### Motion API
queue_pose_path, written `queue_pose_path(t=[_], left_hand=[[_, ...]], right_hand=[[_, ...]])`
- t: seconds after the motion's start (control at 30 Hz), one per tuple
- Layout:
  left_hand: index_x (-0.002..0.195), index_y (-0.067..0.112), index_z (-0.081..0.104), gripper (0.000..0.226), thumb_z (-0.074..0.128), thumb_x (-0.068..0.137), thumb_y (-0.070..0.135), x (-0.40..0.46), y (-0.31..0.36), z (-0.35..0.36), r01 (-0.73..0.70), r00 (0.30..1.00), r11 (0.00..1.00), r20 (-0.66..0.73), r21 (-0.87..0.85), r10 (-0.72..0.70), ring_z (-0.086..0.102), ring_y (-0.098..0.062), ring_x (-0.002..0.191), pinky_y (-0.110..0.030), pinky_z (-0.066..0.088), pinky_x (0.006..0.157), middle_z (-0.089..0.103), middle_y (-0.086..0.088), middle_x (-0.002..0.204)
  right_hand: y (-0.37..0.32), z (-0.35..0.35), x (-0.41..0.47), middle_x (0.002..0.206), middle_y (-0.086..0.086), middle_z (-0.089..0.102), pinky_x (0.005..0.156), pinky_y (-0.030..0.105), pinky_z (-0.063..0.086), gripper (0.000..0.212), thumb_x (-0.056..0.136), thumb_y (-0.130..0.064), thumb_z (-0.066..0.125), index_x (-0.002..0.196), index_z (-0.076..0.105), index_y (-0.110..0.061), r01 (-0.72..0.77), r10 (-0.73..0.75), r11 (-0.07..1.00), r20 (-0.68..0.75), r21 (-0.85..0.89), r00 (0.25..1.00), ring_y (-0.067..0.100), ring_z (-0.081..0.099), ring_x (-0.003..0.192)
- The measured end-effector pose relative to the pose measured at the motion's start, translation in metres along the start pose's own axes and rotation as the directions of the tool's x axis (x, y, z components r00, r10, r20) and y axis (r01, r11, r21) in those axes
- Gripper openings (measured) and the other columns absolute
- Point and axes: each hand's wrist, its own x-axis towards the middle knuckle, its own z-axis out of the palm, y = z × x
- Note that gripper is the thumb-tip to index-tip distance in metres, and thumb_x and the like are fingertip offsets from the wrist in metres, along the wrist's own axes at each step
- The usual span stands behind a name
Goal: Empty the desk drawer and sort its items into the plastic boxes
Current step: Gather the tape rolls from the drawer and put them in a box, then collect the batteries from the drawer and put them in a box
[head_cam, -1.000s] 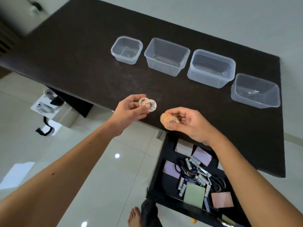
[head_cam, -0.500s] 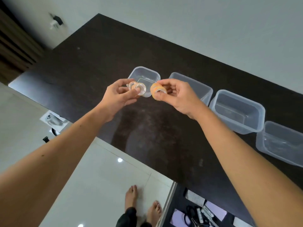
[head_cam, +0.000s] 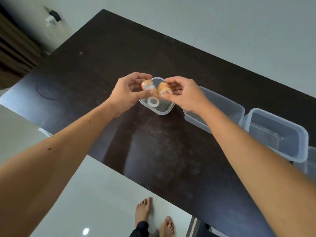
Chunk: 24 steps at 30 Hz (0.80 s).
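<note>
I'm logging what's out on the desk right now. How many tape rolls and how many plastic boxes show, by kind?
Tape rolls: 3, one in the left hand at, one in the right hand at, one in the small box.
Plastic boxes: 4, at and, the last cut off by the frame edge.
Total: 7

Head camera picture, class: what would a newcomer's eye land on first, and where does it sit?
First, the two hands meeting over the small clear plastic box at the middle of the dark wooden desk: the left hand and the right hand each hold small orange tape rolls. A clear tape roll shows inside that box. Larger clear plastic boxes line up to the right.
</note>
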Motion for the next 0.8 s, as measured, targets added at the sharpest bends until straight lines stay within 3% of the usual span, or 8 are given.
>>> queue_pose_path(t=[0.23,0.43,0.6,0.8], left_hand=[[0.122,0.013,0.071,0.044,0.089,0.081,0.007,0.000,-0.002,-0.001,-0.024,1.000,1.000,-0.013,0.019,0.024,0.074,-0.010,0.110,-0.029,0.059,0.098,0.076,-0.001,0.113],[0.120,0.013,0.072,0.042,0.089,0.082,0.013,-0.014,0.005,0.003,-0.048,0.998,0.998,-0.041,0.031,0.049,0.076,-0.014,0.103,-0.031,0.062,0.092,0.077,-0.004,0.112],[0.120,0.009,0.072,0.042,0.088,0.082,0.011,-0.046,0.017,0.020,-0.053,0.998,0.998,-0.040,-0.019,0.052,0.072,-0.019,0.095,-0.040,0.063,0.093,0.074,-0.015,0.115],[0.115,0.021,0.075,0.039,0.089,0.079,0.021,-0.122,0.029,0.074,-0.012,0.999,0.995,0.032,-0.101,0.015,0.072,-0.019,0.093,-0.053,0.061,0.096,0.074,-0.008,0.109]], right_hand=[[-0.003,-0.001,-0.003,0.113,-0.009,0.074,0.089,0.021,0.060,0.048,0.085,-0.024,0.087,0.130,0.068,-0.024,0.013,-0.014,1.000,-0.039,-0.027,0.999,0.010,0.071,0.105],[-0.011,-0.013,-0.030,0.111,-0.012,0.074,0.088,0.022,0.061,0.042,0.088,-0.026,0.085,0.127,0.070,-0.024,0.024,-0.030,0.997,-0.086,-0.070,0.996,0.005,0.071,0.102],[-0.018,-0.029,-0.087,0.108,-0.011,0.075,0.091,0.025,0.060,0.035,0.087,-0.024,0.084,0.121,0.074,-0.024,0.022,-0.027,0.999,-0.124,-0.040,0.992,0.007,0.070,0.102],[-0.004,-0.049,-0.199,0.110,-0.008,0.076,0.093,0.028,0.061,0.037,0.088,-0.024,0.085,0.123,0.074,-0.021,0.000,0.005,1.000,-0.183,0.024,0.983,0.011,0.072,0.103]])
